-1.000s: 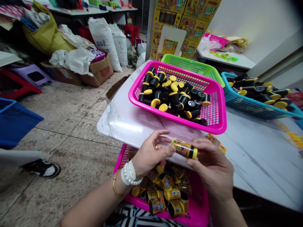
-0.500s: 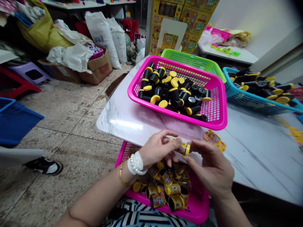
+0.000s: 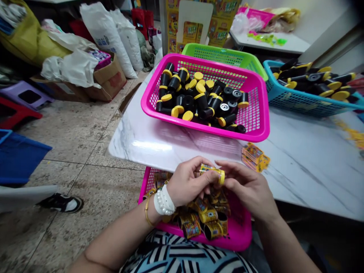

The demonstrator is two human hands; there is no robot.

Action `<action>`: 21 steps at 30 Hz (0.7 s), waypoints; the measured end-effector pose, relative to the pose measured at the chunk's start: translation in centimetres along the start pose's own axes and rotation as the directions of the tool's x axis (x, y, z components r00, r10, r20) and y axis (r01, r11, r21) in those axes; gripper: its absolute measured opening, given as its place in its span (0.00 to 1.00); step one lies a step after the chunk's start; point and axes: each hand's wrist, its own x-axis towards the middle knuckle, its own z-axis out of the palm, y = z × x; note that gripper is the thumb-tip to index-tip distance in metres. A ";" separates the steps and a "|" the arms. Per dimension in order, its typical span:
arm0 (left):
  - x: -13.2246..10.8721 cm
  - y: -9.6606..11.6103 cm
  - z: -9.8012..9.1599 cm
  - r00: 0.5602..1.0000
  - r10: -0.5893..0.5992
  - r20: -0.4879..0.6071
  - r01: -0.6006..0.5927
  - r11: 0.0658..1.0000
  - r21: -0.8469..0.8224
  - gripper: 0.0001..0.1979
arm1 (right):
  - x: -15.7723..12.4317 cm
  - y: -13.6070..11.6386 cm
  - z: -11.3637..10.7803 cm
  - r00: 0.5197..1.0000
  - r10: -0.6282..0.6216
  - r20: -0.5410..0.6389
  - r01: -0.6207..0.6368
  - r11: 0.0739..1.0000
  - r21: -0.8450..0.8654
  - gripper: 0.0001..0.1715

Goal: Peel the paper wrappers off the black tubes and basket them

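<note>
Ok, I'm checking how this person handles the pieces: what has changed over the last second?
The left hand and right hand have drawn closer together around the labelled tube with the yellow cap, now held between them, cap to the right, above the lower pink basket. The upper pink basket of black tubes and the blue basket stayed as they were.

A marble table (image 3: 170, 148) holds a pink basket (image 3: 199, 127), green basket (image 3: 224, 57), teal basket (image 3: 298, 108), and labels (image 3: 253, 157).
</note>
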 end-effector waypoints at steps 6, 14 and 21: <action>-0.5 -0.6 -0.2 0.974 -0.089 0.210 0.134 0.968 -0.211 0.25 | -0.2 0.6 -0.5 0.977 0.020 0.214 -0.083 0.954 0.287 0.12; -1.2 -2.1 0.6 0.971 -0.158 0.181 0.216 0.904 -0.369 0.26 | -1.1 1.2 -0.2 0.982 -0.109 0.157 0.082 0.982 0.173 0.11; -1.3 -2.0 0.9 0.970 -0.113 0.216 0.201 0.871 -0.448 0.25 | -1.0 1.1 -0.4 0.957 -0.288 0.023 0.287 0.957 0.031 0.09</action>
